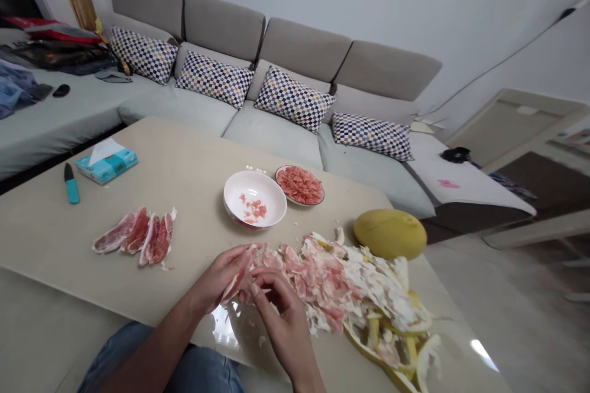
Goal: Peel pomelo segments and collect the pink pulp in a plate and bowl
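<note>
My left hand [220, 275] is closed around a pomelo segment [236, 282] with pink flesh and pale skin, near the table's front edge. My right hand [281, 307] is closed too, its thumb and fingers pinching the thin membrane at the segment's right side. Just beyond my right hand spreads a heap of peeled membrane [318, 273], pink and white. Several unpeeled pomelo segments [138, 236] lie to the left. Behind my hands stands a white bowl [233, 202] with a few bits of pink pulp in it.
A plate of pink pulp [300, 185] stands behind the bowl. At the right are a whole yellow pomelo [391, 233] and cut rind [385, 359]. A tissue pack [108, 164] and a knife with a turquoise handle [71, 185] lie at the left. Beyond is a sofa [271, 129].
</note>
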`<action>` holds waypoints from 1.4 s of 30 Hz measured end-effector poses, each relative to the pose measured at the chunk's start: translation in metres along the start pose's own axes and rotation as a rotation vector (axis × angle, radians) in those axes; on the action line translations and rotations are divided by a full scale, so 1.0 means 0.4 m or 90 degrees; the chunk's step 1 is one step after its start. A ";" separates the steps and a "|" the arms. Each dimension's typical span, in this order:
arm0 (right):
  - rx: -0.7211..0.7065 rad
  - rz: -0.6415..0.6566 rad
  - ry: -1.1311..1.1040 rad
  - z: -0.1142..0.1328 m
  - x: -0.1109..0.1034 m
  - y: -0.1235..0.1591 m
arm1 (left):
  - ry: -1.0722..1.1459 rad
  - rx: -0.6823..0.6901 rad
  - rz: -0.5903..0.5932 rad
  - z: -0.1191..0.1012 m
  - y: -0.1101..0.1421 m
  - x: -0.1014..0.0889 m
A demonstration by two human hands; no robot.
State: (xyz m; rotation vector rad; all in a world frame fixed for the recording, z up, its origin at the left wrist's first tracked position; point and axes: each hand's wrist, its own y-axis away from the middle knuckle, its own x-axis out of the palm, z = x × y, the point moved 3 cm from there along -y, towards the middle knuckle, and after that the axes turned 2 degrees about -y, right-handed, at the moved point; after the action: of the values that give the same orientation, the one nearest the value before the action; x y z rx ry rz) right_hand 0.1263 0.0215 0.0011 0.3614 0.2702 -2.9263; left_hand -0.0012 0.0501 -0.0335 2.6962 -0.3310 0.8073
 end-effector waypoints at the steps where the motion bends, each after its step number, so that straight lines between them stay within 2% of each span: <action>1: 0.009 -0.003 -0.005 0.000 0.002 0.001 | 0.001 -0.013 0.002 0.001 0.000 0.001; 4: 0.020 -0.028 -0.011 0.002 0.009 0.005 | 0.006 -0.030 -0.001 0.002 0.001 0.001; 10: -0.055 -0.132 0.038 0.007 -0.006 -0.005 | -0.032 -0.018 0.027 0.020 -0.004 -0.005; 15: -0.073 -0.138 0.033 0.030 -0.025 -0.015 | -0.003 -0.027 0.034 0.027 -0.006 -0.011; 18: -0.092 -0.220 0.010 0.061 -0.062 -0.009 | 0.051 -0.032 0.001 0.020 -0.006 -0.022; 21: -0.093 -0.303 0.037 0.070 -0.120 -0.002 | 0.195 -0.039 0.042 0.009 -0.005 -0.028; 24: -0.084 -0.317 0.155 0.024 -0.183 0.001 | 0.331 -0.075 0.118 -0.003 -0.001 -0.025; 26: -0.095 -0.269 0.284 -0.032 -0.219 0.001 | 0.375 -0.082 0.136 -0.008 0.002 -0.023; 28: -0.130 -0.217 0.413 -0.089 -0.245 0.002 | 0.396 -0.078 0.125 -0.011 0.004 -0.023; 31: -0.132 -0.245 0.519 -0.136 -0.262 0.005 | 0.425 -0.081 0.075 -0.008 0.004 -0.025; 34: -0.152 -0.271 0.460 -0.103 -0.217 0.003 | 0.440 -0.080 0.015 -0.006 0.002 -0.029; 36: -0.158 -0.209 0.342 -0.056 -0.150 -0.003 | 0.439 -0.069 -0.007 -0.007 0.000 -0.031; 39: -0.137 -0.061 0.201 0.002 -0.030 -0.013 | 0.411 -0.036 0.004 -0.011 -0.003 -0.027; 42: -0.103 -0.025 0.166 0.014 0.049 -0.022 | 0.346 0.010 0.053 -0.015 -0.005 -0.019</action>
State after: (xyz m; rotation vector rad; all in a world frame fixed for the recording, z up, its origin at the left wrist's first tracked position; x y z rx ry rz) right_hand 0.1047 0.0257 0.0027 0.7192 0.5524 -2.8653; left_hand -0.0096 0.0550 -0.0334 2.3603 -0.3052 1.5153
